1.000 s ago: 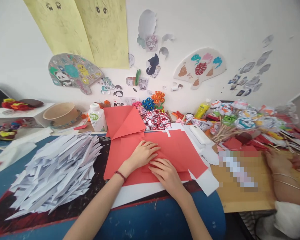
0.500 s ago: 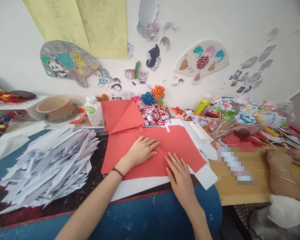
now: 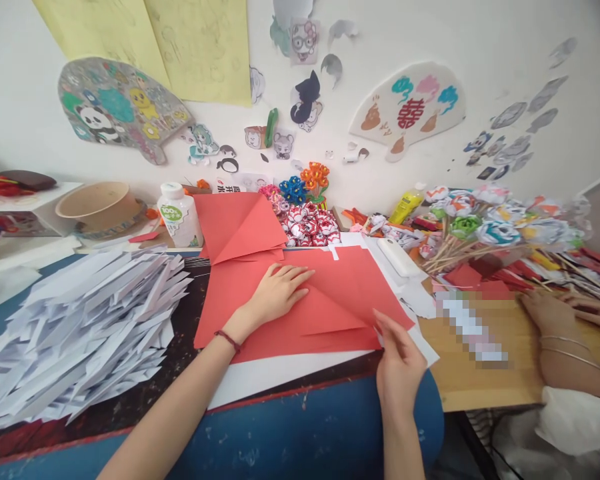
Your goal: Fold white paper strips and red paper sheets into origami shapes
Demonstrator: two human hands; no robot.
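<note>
A large red paper sheet [image 3: 230,300] lies in front of me over white paper [image 3: 255,380]. My left hand [image 3: 277,290] rests flat on its middle, fingers stretched out. At the sheet's right side my right hand [image 3: 400,363] has thumb and fingers together on a corner of a red flap [image 3: 333,310], which stands slightly raised. Just behind, a stack of folded red paper [image 3: 237,227] overlaps the sheet's far left part. A white strip [image 3: 334,253] sits at its far edge.
White folded paper strips [image 3: 85,327] are heaped on the left. Behind stand a white bottle [image 3: 179,217], a round bowl [image 3: 97,203] and red-white paper flowers [image 3: 310,225]. Paper flowers on sticks [image 3: 480,227] lie right, near another person's hands [image 3: 545,313] on the wooden table [image 3: 470,383].
My right hand has gone from lying flat on the paper to pinching its right corner, and a flap now lifts there. My left hand stays on the sheet. The view has shifted slightly.
</note>
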